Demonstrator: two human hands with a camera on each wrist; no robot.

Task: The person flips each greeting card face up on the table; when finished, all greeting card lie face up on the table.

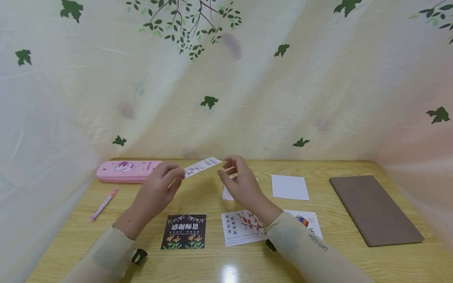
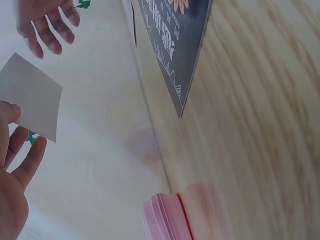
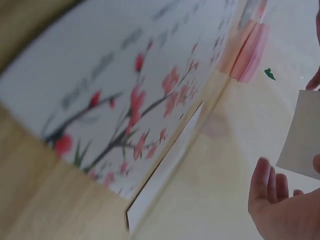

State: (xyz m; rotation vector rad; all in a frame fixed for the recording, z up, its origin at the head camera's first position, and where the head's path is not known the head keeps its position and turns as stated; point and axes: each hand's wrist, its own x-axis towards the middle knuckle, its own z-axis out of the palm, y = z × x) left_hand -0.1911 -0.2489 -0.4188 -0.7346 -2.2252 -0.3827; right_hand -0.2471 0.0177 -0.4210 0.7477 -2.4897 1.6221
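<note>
My left hand (image 1: 158, 189) pinches a small white card (image 1: 203, 167) by one edge, thumb against fingers, raised above the table. The side facing the head view carries a flower print and small writing; a plain pale side of the card (image 2: 32, 95) shows in the left wrist view. Close to the card's far end, my right hand (image 1: 243, 184) is held up with loosely bent fingers and nothing in its grasp. In the left wrist view that right hand (image 2: 47, 25) stands apart from the card. Below lie a dark card with orange flowers (image 1: 184, 232) and a plum-blossom card (image 1: 240, 230).
A pink pencil case (image 1: 127, 170) and a pink-white pen (image 1: 104, 204) lie at left. White cards (image 1: 289, 187) lie toward the back, and a colourful printed card (image 1: 313, 222) is partly under the right sleeve. A brown notebook (image 1: 375, 211) lies at right. A leaf-patterned curtain (image 1: 253, 95) hangs behind.
</note>
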